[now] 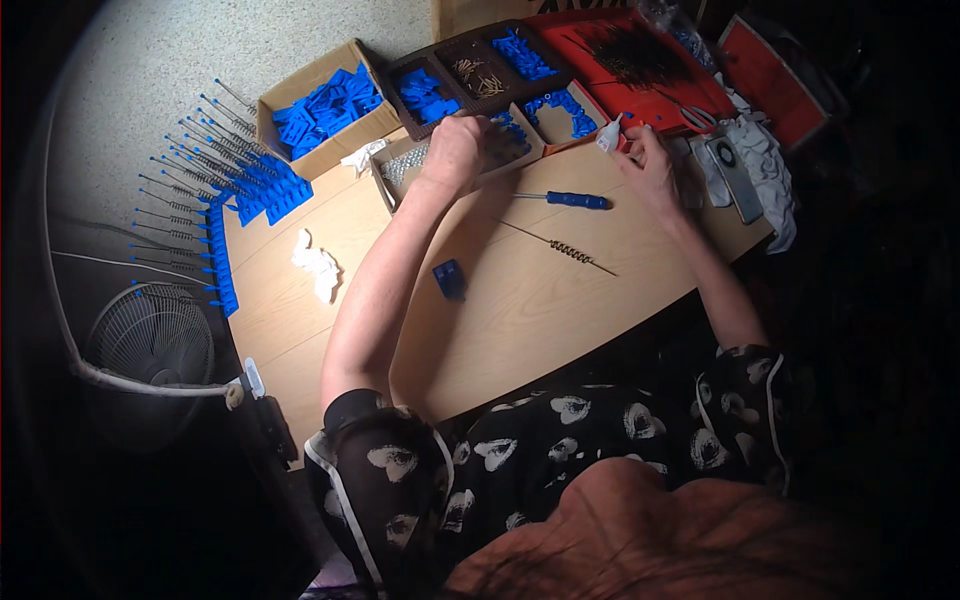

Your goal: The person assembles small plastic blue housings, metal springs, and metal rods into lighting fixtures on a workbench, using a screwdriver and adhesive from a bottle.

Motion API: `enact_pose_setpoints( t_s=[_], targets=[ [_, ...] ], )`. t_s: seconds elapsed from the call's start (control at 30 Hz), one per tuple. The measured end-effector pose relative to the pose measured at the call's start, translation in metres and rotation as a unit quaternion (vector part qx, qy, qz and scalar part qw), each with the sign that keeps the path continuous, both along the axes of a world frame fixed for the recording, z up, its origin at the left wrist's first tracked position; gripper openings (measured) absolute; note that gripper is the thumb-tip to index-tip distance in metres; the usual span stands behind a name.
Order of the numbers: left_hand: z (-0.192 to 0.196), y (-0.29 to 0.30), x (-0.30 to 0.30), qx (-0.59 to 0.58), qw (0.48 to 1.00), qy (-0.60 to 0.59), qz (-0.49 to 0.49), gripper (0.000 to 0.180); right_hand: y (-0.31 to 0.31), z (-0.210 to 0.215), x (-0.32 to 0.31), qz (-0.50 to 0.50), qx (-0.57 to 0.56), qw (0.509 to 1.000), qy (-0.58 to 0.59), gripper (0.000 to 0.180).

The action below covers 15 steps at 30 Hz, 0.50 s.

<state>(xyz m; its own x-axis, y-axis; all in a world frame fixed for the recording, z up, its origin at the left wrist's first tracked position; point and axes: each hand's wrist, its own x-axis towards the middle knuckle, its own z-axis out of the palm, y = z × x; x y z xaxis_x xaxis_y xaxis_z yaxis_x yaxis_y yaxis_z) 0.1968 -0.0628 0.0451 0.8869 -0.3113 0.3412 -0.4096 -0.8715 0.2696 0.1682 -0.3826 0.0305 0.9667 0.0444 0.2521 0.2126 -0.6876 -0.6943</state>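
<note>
"So, where is our left hand (455, 155)?"
"Over the cardboard tray (515, 167), its fingers hidden; we can't tell its grip."
"And our right hand (650, 170)?"
"Pinching the small white bottle (607, 136), just left of its palm."

Far edge ahead of me: big dark lettering (582, 5) on brown cardboard (482, 16), cut off; can't read others.

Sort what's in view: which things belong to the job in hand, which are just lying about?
Likely part of the job:
white bottle in the right hand
parts box at the left hand
screwdriver
spring on a rod
blue block
blue pieces with springs along the left edge

Probably just lying about:
phone
fan
white cloth beside the phone
</note>
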Motion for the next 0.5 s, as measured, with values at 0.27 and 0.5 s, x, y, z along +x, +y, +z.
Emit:
enact_pose_setpoints(
  t_s=[0.27,0.5],
  targets=[
    [0.007,0.059,-0.086,-0.544,0.798,0.258,-0.013,0.017,0.006,-0.018,0.03,-0.034,-0.09,0.971,-0.219,0.025],
    [-0.021,0.097,-0.165,-0.7,0.643,0.302,0.071,0.019,0.031,-0.01,0.026,-0.02,-0.034,0.977,-0.208,0.028]
  ],
)
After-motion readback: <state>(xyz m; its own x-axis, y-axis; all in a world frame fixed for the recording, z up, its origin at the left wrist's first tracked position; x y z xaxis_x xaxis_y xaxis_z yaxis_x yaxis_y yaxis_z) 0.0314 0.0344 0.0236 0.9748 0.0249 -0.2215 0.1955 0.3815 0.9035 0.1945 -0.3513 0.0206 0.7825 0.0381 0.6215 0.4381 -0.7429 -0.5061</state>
